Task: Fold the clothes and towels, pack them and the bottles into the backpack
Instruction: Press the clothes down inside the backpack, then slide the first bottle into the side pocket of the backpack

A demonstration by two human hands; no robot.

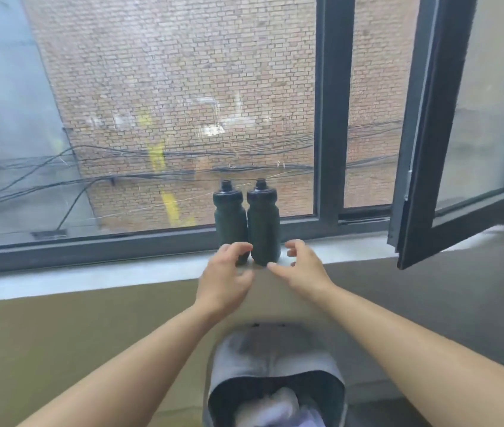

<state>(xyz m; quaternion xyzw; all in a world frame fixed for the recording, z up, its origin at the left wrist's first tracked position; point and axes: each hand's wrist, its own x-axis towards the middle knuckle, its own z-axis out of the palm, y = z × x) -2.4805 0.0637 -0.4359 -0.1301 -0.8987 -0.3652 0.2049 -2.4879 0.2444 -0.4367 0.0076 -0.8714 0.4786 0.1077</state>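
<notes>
On the sill (90, 275), two upright bottles (263, 223), touching. Just before them, left grip (226, 272) and right grip (301, 266), both wide, holding nothing. Below, one open backpack (244, 359), pale cloth (278, 405) inside.

The left bottle (230, 221) and the right bottle (263, 224) stand side by side on the sill (90, 272). The backpack (260, 349) sits below them, maybe with cloth (278, 405) inside.
</notes>
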